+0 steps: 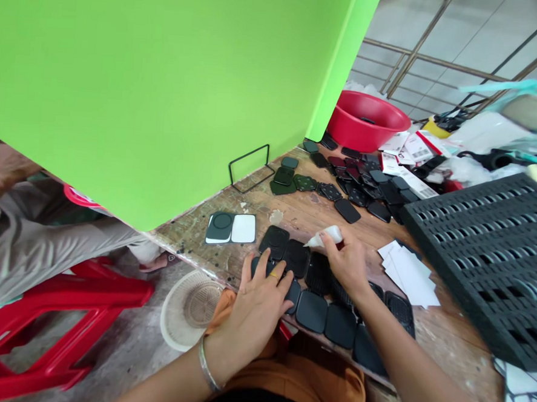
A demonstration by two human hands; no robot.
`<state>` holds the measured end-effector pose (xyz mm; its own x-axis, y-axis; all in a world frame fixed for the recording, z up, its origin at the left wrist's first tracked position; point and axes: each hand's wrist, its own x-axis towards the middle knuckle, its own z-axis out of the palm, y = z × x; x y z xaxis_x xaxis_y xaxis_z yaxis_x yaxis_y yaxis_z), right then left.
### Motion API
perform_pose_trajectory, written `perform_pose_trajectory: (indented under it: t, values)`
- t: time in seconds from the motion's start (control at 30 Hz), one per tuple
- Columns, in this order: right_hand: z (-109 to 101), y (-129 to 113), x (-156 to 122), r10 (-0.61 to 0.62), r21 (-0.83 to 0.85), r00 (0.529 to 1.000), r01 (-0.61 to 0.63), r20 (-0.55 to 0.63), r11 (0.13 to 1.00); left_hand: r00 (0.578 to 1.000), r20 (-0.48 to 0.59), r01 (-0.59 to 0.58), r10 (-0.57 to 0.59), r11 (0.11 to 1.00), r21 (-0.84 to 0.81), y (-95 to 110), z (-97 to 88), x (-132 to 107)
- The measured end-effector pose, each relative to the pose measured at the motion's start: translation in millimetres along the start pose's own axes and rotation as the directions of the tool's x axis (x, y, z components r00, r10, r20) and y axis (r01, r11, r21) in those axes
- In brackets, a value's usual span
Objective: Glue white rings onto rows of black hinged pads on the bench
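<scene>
My right hand (350,265) grips a small white squeeze bottle (332,234), with its thin nozzle tilted down at a black rounded-square case (295,260). My left hand (260,303) lies with fingers spread over the dark cases at the table's front edge, a ring on one finger. More such cases, several flat black squares (311,311) among them, line up in rows beneath both hands; my right forearm hides part of them. Farther left lies an opened case (221,228) with a dark ring-marked half and a white square (244,228) beside it.
A green partition (166,85) borders the table behind. A wire stand (252,169), heaped dark cases (364,185) and a red basin (369,119) sit farther back. White cards (412,273) and a black slotted rack (478,256) are right. A basket (174,316) stands below, left.
</scene>
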<state>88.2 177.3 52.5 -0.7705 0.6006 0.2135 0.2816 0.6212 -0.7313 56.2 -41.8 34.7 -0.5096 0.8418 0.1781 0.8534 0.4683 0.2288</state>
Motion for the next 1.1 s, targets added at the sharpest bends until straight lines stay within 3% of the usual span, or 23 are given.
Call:
perform_pose_trajectory:
  t: [0.13, 0.33, 0.6, 0.87, 0.97, 1.1]
  values:
    - [-13, -6, -10, -0.069, -0.127, 0.996, 0.076, 0.060, 0.989, 1.000, 0.027, 0.000, 0.000, 1.000, -0.010, 0, -1.0, 1]
    - [-6, -24, -21, -0.091, -0.024, 0.979, 0.097, 0.184, 0.995, 1.000, 0.004, -0.004, 0.004, 1.000, -0.011, -1, 3.4, 2]
    - [20, -26, 5, -0.159, -0.077, 0.982, 0.167, 0.100, 0.983, 0.999, 0.043, 0.000, 0.000, 1.000, 0.007, 0, -0.6, 2]
    - [-8, -9, 7, -0.054, -0.175, 0.996, 0.067, 0.075, 0.982, 0.999, 0.035, 0.005, -0.004, 1.000, -0.008, -1, 2.0, 2]
    - [-18, 5, 3, 0.039, -0.061, 0.993, -0.033, 0.109, 0.998, 1.000, 0.025, 0.005, -0.004, 0.999, -0.037, -3, -4.2, 0]
    - [-15, 17, 7, 0.168, 0.278, 0.979, -0.195, 0.120, 0.941, 0.995, 0.016, 0.102, -0.102, 0.995, -0.006, -12, -17.9, -1]
